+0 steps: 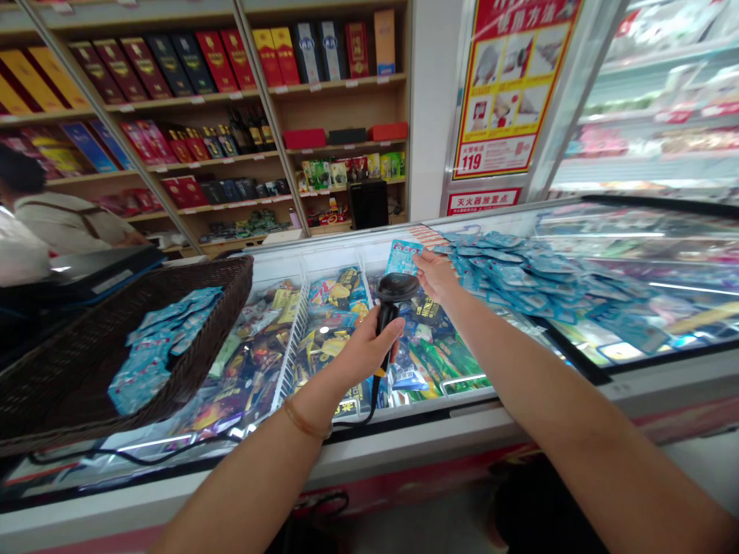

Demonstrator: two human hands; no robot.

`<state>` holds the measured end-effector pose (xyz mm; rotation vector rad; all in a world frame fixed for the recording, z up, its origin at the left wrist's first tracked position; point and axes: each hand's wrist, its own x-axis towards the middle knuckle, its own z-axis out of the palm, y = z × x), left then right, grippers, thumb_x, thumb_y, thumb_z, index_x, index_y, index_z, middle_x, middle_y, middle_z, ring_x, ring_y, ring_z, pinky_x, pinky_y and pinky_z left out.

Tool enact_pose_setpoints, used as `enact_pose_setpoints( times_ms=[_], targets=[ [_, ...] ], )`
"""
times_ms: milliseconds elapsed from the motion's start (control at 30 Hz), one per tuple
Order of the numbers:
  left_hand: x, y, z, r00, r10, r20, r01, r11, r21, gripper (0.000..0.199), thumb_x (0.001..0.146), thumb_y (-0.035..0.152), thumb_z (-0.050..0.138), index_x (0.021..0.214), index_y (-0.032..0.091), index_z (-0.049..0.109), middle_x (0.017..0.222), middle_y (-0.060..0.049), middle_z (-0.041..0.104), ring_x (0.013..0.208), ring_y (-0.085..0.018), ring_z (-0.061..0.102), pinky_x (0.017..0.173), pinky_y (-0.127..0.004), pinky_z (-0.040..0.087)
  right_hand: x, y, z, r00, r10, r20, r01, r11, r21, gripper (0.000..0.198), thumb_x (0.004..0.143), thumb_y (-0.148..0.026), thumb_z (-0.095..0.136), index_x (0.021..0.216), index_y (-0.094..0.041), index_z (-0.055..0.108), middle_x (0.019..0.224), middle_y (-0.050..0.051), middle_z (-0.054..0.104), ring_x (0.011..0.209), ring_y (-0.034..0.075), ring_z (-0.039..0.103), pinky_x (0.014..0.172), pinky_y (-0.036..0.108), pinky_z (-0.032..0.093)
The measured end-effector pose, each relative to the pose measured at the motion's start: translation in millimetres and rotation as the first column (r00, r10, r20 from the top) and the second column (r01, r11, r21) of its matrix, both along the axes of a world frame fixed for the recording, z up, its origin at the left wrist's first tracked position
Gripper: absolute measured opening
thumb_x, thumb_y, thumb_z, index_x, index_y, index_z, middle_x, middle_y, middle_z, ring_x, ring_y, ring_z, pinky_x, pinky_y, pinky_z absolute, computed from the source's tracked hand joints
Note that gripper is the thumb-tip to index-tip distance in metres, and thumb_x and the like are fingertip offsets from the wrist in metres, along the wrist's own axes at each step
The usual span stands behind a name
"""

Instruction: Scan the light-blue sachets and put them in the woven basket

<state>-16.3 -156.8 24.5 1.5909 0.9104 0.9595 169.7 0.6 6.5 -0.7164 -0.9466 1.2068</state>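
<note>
My left hand is closed around the handle of a black barcode scanner, its head tilted toward a small light-blue packet. That packet is pinched by its right edge in my right hand, just beyond the scanner head. To the right, a spread-out heap of similar blue packets lies on the glass top of the chest freezer. More blue packets sit in a dark brown woven basket at the left. The scanner's black cable runs down and off to the left.
Under the glass lie several kinds of wrapped goods, split by white wire dividers. Shelves with boxes and bottles stand behind. At the far left is a person by a dark device. An upright glass-fronted cabinet is at the right.
</note>
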Motion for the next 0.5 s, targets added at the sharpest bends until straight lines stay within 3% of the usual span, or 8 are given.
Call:
enact_pose_setpoints(
  times_ms=[167,333,500],
  targets=[
    [-0.2,-0.9,-0.3,1.0,-0.006,-0.007,0.006,1.0,-0.007,0.042,0.087,0.061,0.058,0.088,0.022,0.044,0.056,0.007,0.052,0.046,-0.009,0.048,0.049,-0.025,0.039,-3.9,-5.8,6.3,0.998,-0.055,0.016,0.055,0.998,-0.002,0.029,0.072,-0.032,0.082,0.072,-0.021,0.055,0.051,-0.01,0.041,0.052,0.008,0.049,0.056,0.02,0.039],
    [-0.8,-0.2,-0.9,1.0,-0.008,-0.017,0.008,1.0,-0.01,0.043,0.087,0.063,0.059,0.089,0.022,0.044,0.056,0.007,0.052,0.046,-0.009,0.048,0.049,-0.024,0.039,-5.9,-7.4,9.6,0.999,-0.034,-0.019,0.034,0.999,0.009,0.029,0.071,-0.031,0.083,0.073,-0.021,0.057,0.053,-0.009,0.048,0.061,0.011,0.06,0.063,0.022,0.047],
    [3.4,1.9,-1.5,0.997,0.058,0.041,-0.056,0.997,-0.05,0.045,0.083,0.062,0.064,0.089,0.022,0.044,0.054,0.008,0.051,0.042,-0.009,0.047,0.046,-0.024,0.037,-7.4,-6.5,3.7,0.998,-0.069,0.014,0.07,0.994,-0.081,0.02,0.073,-0.026,0.079,0.076,-0.02,0.059,0.056,-0.006,0.057,0.065,0.015,0.065,0.067,0.027,0.054]
  ],
)
